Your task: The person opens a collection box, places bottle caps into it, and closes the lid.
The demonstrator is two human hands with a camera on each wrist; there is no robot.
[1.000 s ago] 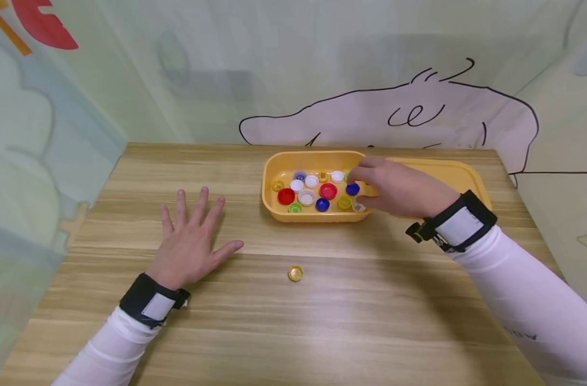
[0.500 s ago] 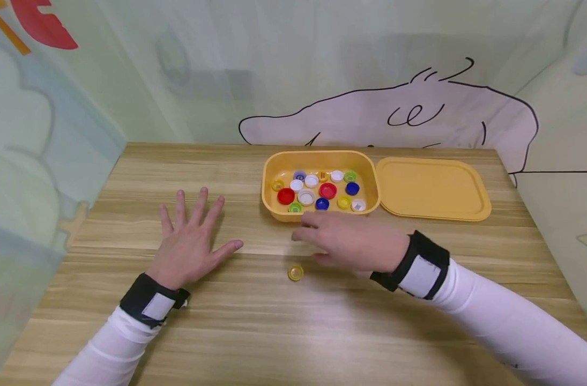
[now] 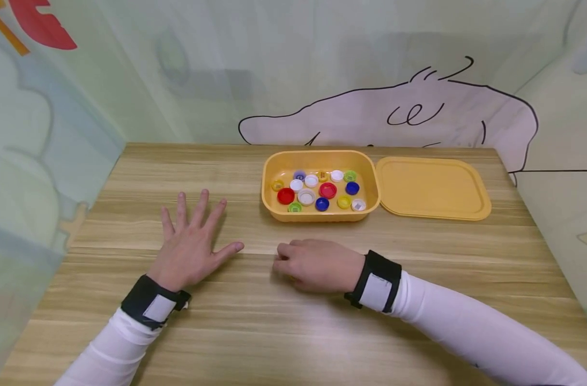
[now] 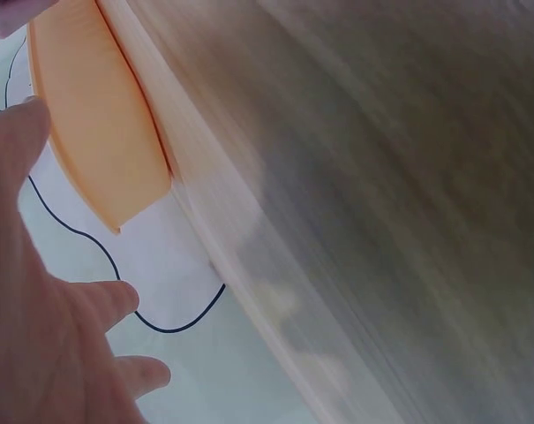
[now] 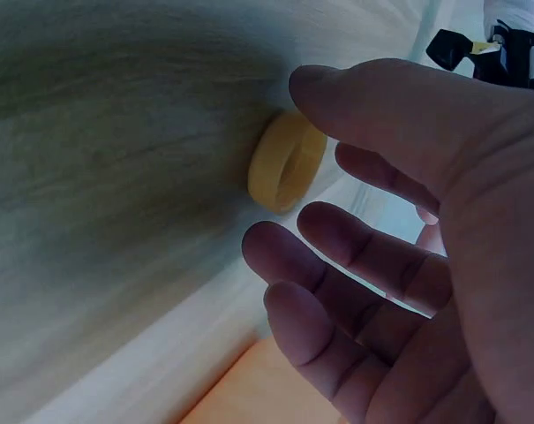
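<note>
My right hand (image 3: 317,265) is over the table in front of the box, its fingers slightly bent. In the right wrist view, a yellow bottle cap (image 5: 286,163) lies on the wood between the thumb (image 5: 337,93) and the other fingertips, with a gap showing below the cap. From the head view the hand hides nearly all of this cap. My left hand (image 3: 189,252) rests on the table at the left, fingers spread, holding nothing. Behind the right hand stands a yellow-orange plastic box (image 3: 321,217) with several bottle caps inside, among them a red cap (image 3: 285,196) and a blue cap (image 3: 322,204).
A flat yellow-orange lid (image 3: 433,187) lies right beside the box on its right. The wooden table (image 3: 201,338) ends at the back against a printed curtain (image 3: 298,69) with cartoon drawings.
My right hand has come from the box's right end down and leftward to the loose yellow cap, now covering it in the head view. The left hand stays where it was.
</note>
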